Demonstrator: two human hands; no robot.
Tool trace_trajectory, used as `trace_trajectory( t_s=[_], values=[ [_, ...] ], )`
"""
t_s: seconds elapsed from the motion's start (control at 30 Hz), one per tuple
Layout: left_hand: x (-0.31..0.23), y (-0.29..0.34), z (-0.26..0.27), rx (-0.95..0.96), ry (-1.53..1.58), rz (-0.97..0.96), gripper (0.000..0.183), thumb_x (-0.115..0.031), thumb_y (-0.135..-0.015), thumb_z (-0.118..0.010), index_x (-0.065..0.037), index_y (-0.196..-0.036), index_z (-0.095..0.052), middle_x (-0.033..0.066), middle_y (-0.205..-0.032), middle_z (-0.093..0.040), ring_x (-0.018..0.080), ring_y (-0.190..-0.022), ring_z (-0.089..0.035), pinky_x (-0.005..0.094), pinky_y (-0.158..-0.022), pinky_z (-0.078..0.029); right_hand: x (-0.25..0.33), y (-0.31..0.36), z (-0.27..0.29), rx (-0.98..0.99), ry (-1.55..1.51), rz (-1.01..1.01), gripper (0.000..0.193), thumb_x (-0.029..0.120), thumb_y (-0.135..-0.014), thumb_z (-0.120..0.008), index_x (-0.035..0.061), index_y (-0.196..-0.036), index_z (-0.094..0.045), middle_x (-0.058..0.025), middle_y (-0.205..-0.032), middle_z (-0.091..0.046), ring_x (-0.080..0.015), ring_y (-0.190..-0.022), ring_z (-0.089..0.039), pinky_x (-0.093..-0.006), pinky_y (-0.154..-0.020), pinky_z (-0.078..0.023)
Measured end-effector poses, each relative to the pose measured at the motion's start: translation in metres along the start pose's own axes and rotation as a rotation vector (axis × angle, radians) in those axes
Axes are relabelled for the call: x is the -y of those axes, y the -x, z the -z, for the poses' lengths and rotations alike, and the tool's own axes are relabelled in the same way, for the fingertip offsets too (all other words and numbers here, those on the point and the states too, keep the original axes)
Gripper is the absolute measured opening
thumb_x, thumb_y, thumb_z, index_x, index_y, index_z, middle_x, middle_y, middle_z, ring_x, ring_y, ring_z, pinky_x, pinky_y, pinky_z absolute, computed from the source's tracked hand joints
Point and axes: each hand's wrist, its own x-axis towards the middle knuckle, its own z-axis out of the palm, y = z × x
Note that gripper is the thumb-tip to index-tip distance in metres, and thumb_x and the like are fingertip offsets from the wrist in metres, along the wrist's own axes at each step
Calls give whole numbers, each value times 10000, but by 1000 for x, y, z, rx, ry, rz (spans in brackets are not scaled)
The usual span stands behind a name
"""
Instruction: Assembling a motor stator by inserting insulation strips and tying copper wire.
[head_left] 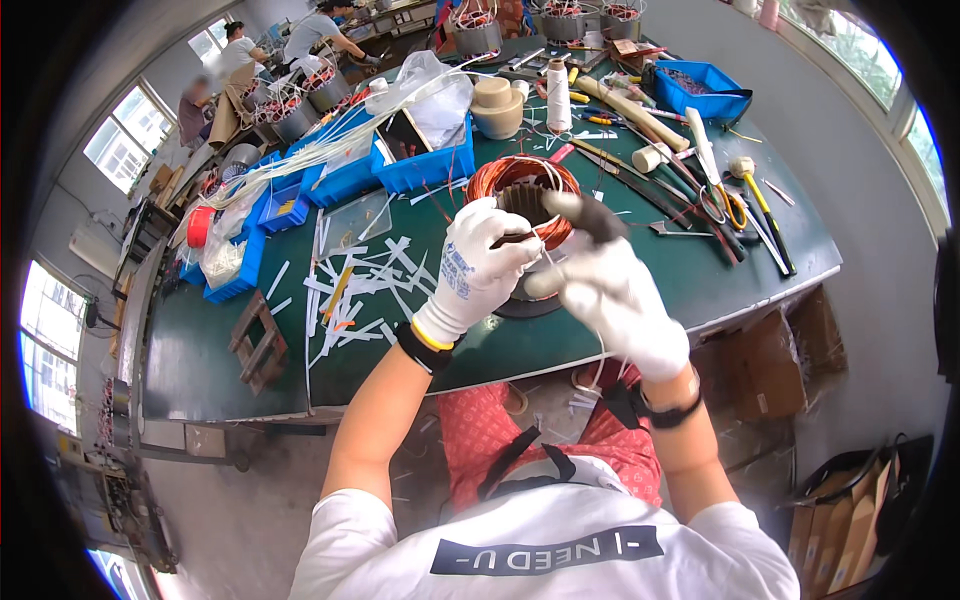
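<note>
A motor stator (524,200) with a ring of orange-red copper windings (497,177) stands on the green table in front of me. My left hand (472,262), in a white glove, is at the near left side of the windings, its fingers pinched on a thin white cord (541,254). Just to the right, my right hand (612,285) is smeared by motion; its glove is white with dark fingers. More of the cord hangs below the right hand, past the table edge. The hands hide the stator's near side.
Paper strips (375,285) and a wooden frame (257,340) lie at left. Behind are blue bins (425,170), a thread cone (558,95) and a tape stack (497,108). At right lie scissors (735,208), a mallet (752,185) and other tools. Further stators (476,32) stand at the back; people work far left.
</note>
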Motion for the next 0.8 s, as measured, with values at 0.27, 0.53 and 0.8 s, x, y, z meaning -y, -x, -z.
trace_trajectory(
  t_s=[0.27,0.53,0.8],
  values=[
    [2,1,3,28,-48,-77,264,-65,-644,-691,-164,-884,-647,12,-942,-596,233,-809,-592,410,-737,-476,-42,70,-27,-127,-21,-215,215,139,-938,-561,-41,-941,-678,-7,-758,-599,-83,-659,-523,-269,-548,-411],
    [7,11,17,120,-34,-95,354,-32,-595,-726,-159,-921,-672,32,-988,-613,254,-827,-606,437,-794,-493,-11,75,-40,47,-275,-462,234,138,-916,-543,-36,-937,-699,-115,-833,-684,-186,-713,-644,-302,-688,-521],
    [-14,-15,31,306,181,362,388,-266,-764,-785,-85,-1080,-652,130,-1112,-617,340,-1010,-596,444,-941,-455,-62,96,-70,66,-103,-411,185,129,-916,-546,15,-926,-691,-159,-857,-674,-287,-781,-655,-371,-729,-517]
  ],
)
